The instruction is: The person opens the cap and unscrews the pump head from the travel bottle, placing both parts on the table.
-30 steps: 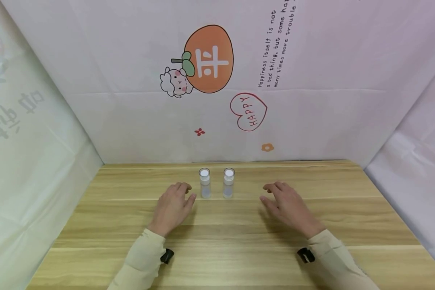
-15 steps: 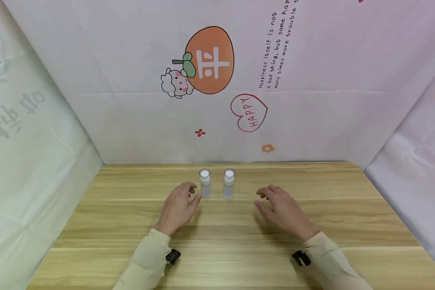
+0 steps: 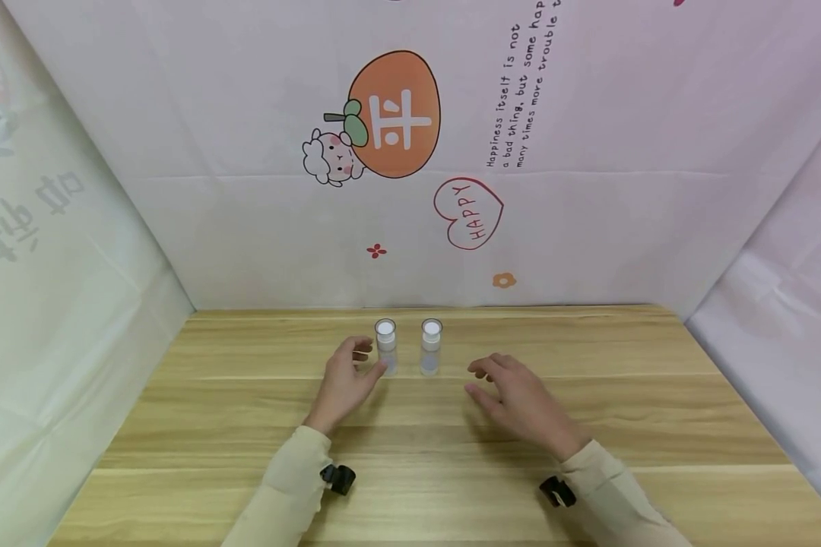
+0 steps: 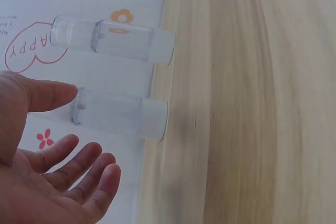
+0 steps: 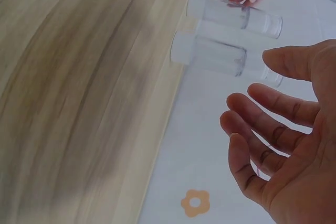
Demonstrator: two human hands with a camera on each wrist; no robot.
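Observation:
Two clear bottles with transparent caps and white bases stand upright side by side near the back of the table. The left bottle (image 3: pixel 386 357) is beside my left hand (image 3: pixel 344 384), whose thumb and fingers spread around its near side without a visible grip. In the left wrist view the thumb overlaps that bottle's upper part; whether it touches cannot be told. To the right of the right bottle (image 3: pixel 430 358), my right hand (image 3: pixel 520 399) hovers with loosely bent fingers, apart from it and holding nothing.
The wooden table (image 3: pixel 410 471) meets a white printed cloth wall (image 3: pixel 280 251) just behind the bottles. More white cloth hangs at the left and right sides. A dark band sits at each wrist.
My left hand has moved right, up to the left bottle. The right hand has shifted left, nearer the right bottle. Both bottles stay where they were.

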